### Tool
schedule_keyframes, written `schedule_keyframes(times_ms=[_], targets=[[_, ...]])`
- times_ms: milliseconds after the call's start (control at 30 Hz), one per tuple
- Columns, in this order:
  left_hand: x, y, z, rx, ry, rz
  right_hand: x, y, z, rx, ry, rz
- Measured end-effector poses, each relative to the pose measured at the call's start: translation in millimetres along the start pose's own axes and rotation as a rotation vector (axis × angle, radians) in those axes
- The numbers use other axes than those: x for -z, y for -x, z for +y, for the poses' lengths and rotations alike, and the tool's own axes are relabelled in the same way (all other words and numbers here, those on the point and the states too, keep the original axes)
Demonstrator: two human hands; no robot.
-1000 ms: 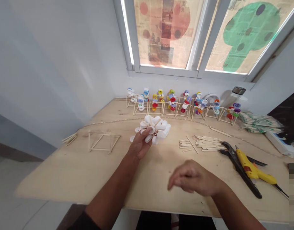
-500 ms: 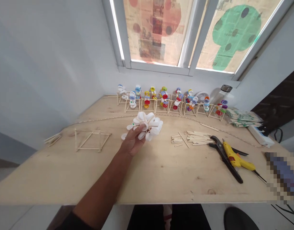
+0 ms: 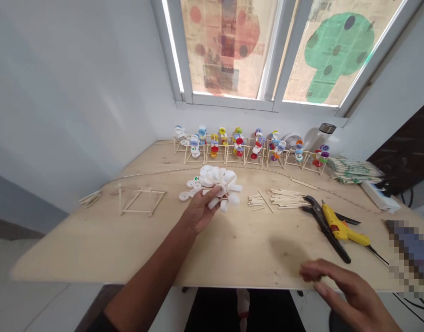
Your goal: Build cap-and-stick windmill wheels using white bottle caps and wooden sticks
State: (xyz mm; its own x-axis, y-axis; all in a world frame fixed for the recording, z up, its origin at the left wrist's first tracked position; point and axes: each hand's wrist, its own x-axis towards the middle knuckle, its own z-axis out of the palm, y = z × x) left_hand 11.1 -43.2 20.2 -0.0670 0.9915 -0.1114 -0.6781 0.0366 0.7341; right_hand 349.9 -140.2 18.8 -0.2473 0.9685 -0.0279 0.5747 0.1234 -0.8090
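Observation:
My left hand (image 3: 200,212) is shut on a ball-shaped cluster of white plastic bottle caps (image 3: 222,180), with the fingers pressed against its near side. My right hand (image 3: 339,286) hovers at the table's front edge at lower right, fingers apart, holding nothing. The nearest things to it are black-handled shears (image 3: 324,228) and a yellow hot glue gun (image 3: 339,229), which lie a short way beyond it. Part of the cluster is hidden behind my left fingers.
A plywood table (image 3: 94,244) holds a square wooden-stick frame (image 3: 141,200) and loose sticks (image 3: 284,199). Bottle-cap models on stick frames (image 3: 250,147) line the back. Bundled sticks (image 3: 353,170) and a power strip (image 3: 379,196) stand at right.
My right hand has come back into view at lower right, near the table's front edge. My left hand still grips the cap cluster, which has turned slightly. The view has shifted a little.

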Motion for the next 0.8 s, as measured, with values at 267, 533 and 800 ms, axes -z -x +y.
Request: schedule_keyframes(times_ms=[267,533,800], targets=[[-8.2,40.7,-18.0,0.031,0.059,0.131,-62.9,-72.4,-46.7,0.116,-0.258,0.035],[-10.1,57.3,-30.2,0.017,0.285,0.283,-76.7,-83.4,-47.6,0.119,-0.339,0.057],[-16.6,65.3,-36.9,0.014,0.336,0.291,-91.8,-79.8,-66.0,0.151,-0.392,-0.096]])
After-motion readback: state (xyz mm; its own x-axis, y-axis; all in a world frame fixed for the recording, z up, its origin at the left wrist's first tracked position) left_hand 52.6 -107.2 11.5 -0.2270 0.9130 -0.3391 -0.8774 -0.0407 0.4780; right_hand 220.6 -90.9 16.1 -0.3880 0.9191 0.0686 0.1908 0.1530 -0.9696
